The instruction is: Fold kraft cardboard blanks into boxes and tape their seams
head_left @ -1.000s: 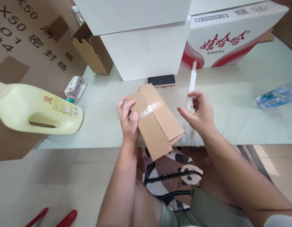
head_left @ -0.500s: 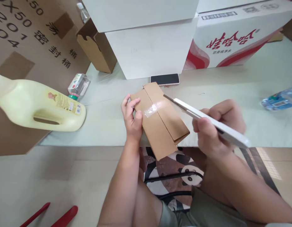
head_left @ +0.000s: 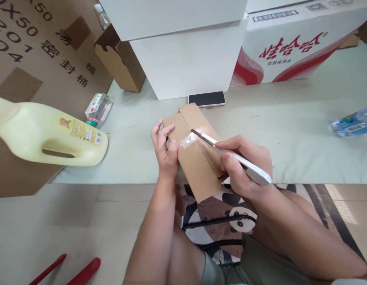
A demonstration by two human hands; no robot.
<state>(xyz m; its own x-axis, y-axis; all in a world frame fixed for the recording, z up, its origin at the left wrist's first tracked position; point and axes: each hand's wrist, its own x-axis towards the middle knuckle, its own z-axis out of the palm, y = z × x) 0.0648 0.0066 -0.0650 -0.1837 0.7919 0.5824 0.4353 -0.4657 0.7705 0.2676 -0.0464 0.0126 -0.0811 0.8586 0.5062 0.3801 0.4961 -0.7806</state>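
Note:
A small brown cardboard box (head_left: 198, 166) lies tilted over the table's front edge, its lower end past the edge. My left hand (head_left: 167, 152) grips its left side, thumb and fingers on the cardboard. A strip of clear tape (head_left: 188, 140) crosses the seam between its flaps. My right hand (head_left: 245, 162) is closed around a white utility knife (head_left: 245, 164) with its blade extended. The blade tip is at the taped seam; whether it has pierced the tape I cannot tell.
A phone (head_left: 206, 99) lies behind the box, before stacked white cartons (head_left: 186, 63). To the left are a pale yellow jug (head_left: 52, 118), a small clear bottle (head_left: 98, 109), an open cardboard box (head_left: 121, 63) and a large carton (head_left: 52, 79). A water bottle (head_left: 354, 122) lies right.
My right hand has moved left and slightly down with the utility knife, bringing its blade from beyond the box's right side to the taped seam. My left hand keeps its hold.

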